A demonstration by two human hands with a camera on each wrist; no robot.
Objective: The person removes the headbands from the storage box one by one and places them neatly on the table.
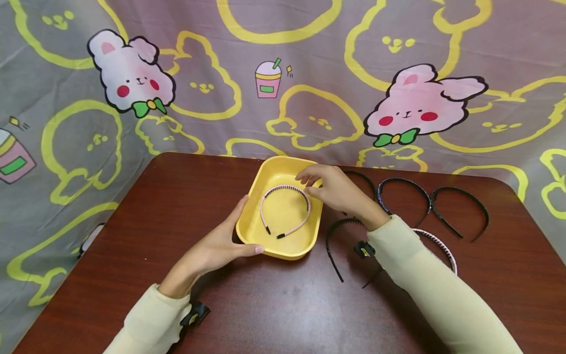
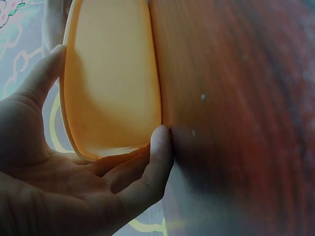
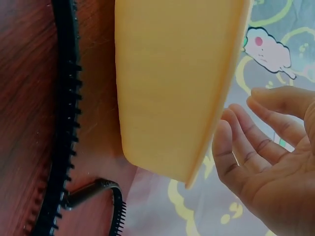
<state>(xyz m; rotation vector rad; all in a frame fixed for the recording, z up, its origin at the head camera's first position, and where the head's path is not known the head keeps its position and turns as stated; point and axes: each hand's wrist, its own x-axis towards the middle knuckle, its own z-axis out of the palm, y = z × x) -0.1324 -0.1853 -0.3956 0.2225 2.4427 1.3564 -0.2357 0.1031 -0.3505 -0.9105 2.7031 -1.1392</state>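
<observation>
A yellow plastic bin (image 1: 289, 251) stands on the table with a pink-and-black toothed headband (image 1: 285, 187) lying inside it. My left hand (image 1: 216, 250) grips the bin's near left corner, thumb on the near rim and fingers along the left side. In the left wrist view, its fingertips (image 2: 160, 140) reach down to the bin's base. Over the right rim hovers my right hand (image 1: 338, 191), fingers loosely bent and holding nothing. The right wrist view shows its fingers just outside the bin's rim, with a black toothed headband (image 3: 64, 118) on the table alongside.
To the right of the bin lie more headbands: a dark blue one (image 1: 400, 179), a black one (image 1: 460, 188) and a pink-and-white one (image 1: 442, 246) partly hidden by the right sleeve (image 1: 433, 275). A patterned curtain (image 1: 309, 64) hangs behind the wooden table (image 1: 146, 211).
</observation>
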